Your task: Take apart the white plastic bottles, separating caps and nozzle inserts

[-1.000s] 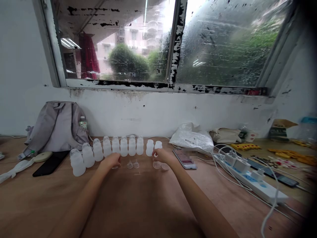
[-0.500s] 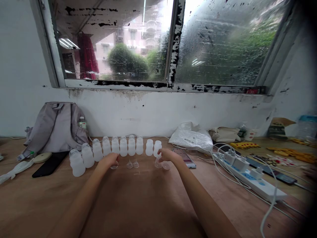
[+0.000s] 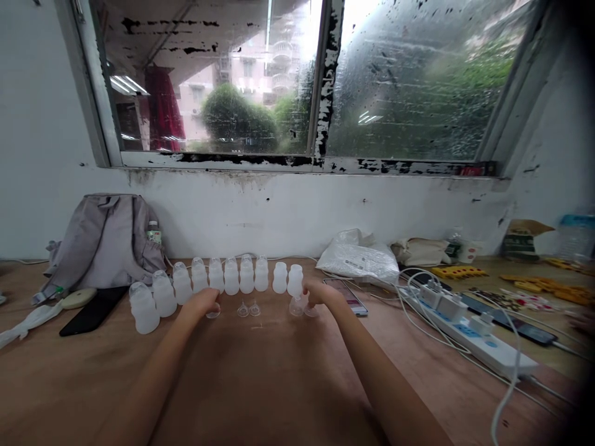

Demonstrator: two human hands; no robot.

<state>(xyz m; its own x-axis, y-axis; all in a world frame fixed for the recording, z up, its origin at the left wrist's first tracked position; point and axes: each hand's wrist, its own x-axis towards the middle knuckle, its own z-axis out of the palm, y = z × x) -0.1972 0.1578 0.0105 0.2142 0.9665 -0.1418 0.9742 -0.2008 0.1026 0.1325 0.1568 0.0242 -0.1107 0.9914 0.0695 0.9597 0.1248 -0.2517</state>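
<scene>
Milky white baby bottles stand in a curved row; several wear clear domed caps, like this capped bottle [image 3: 231,275]. The two at the right end, including this uncapped bottle [image 3: 279,277], have open tops. My left hand [image 3: 203,303] is closed, fingertips pinching the top of a clear bottle nipple [image 3: 213,313] on the table. Between my hands sits a pair of clear nipples [image 3: 248,309]. My right hand [image 3: 320,293] pinches another clear nipple [image 3: 311,311], its tip hidden by my fingers. Just left of that hand rests one more clear nipple [image 3: 296,306].
A grey backpack [image 3: 109,238] and a black phone [image 3: 93,311] lie at left. Behind my right hand are a lit phone [image 3: 348,296] and a silvery bag [image 3: 357,259]. A power strip [image 3: 469,331] with trailing white cables occupies the right side. The wall and window rise behind.
My right hand has shifted slightly right, from the nipple before the end bottle to the one beside it. My left hand stays at its nipple.
</scene>
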